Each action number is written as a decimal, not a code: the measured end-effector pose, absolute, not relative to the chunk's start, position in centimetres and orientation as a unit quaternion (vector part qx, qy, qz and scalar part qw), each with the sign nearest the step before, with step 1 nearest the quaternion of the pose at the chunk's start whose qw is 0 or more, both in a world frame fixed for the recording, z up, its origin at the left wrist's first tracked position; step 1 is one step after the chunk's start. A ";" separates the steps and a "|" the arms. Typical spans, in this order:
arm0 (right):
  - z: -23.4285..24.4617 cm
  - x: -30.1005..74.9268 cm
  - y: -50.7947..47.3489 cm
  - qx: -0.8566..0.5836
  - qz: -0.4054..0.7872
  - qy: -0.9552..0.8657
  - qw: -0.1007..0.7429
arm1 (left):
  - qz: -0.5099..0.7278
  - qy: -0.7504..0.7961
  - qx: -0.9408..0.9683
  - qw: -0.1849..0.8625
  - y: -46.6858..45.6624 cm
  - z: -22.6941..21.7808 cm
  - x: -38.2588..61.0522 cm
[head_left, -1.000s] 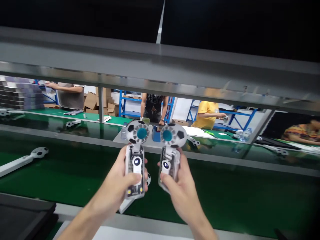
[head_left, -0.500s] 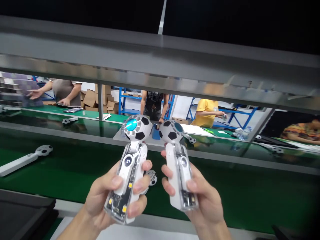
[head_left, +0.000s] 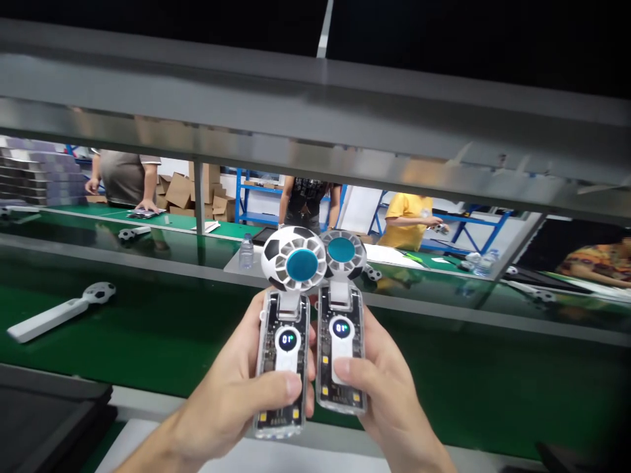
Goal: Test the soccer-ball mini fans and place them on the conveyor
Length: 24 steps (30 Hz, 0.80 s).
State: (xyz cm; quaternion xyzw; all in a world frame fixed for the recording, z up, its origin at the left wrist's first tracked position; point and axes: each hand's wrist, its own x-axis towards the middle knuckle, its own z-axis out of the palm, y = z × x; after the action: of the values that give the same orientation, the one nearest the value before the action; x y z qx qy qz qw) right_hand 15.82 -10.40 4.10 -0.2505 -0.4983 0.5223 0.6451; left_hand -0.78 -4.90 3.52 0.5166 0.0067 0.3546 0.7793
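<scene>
My left hand (head_left: 236, 401) grips a handheld fan (head_left: 286, 328) with a clear handle, a lit display and a football-patterned head with a blue hub. My right hand (head_left: 389, 394) grips a second, matching fan (head_left: 341, 322) right beside it. Both fans stand upright, facing me, side by side and nearly touching, above the green conveyor belt (head_left: 468, 387). Each thumb rests on the white button strip of its fan.
Another fan (head_left: 59, 312) lies on the belt at the left. A dark tray (head_left: 44, 420) sits at the lower left. A grey metal shelf beam (head_left: 315, 131) crosses overhead. Beyond it, several people stand at green tables with boxes and blue racks.
Both fans were tilted outward with heads turned half a second ago; now they stand upright, faces toward me, drawn close together. A person at the far left has shifted.
</scene>
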 end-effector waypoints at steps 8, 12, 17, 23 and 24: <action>3.6 16.4 -10.3 -0.292 0.494 -0.504 0.645 | 0.365 0.008 0.499 0.786 -4.6 3.6 -0.7; 3.6 16.4 -10.3 -0.304 0.486 -0.503 0.647 | 0.366 0.002 0.496 0.788 -4.5 3.6 -0.7; 4.0 16.2 -10.7 -0.322 0.493 -0.494 0.639 | 0.358 0.001 0.491 0.794 -4.4 3.7 -0.8; 4.3 15.6 -10.6 -0.322 0.493 -0.436 0.680 | 0.391 0.044 0.529 0.752 -4.5 3.5 -0.8; 4.3 15.3 -10.6 -0.310 0.520 -0.417 0.678 | 0.429 0.090 0.546 0.714 -4.6 3.5 -0.8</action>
State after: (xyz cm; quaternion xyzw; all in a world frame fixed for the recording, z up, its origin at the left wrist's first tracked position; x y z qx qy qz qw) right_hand 15.32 -10.56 4.28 -0.3105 -0.4173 0.5200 0.6775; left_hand -0.77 -4.56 3.48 0.5465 0.0903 0.4291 0.7135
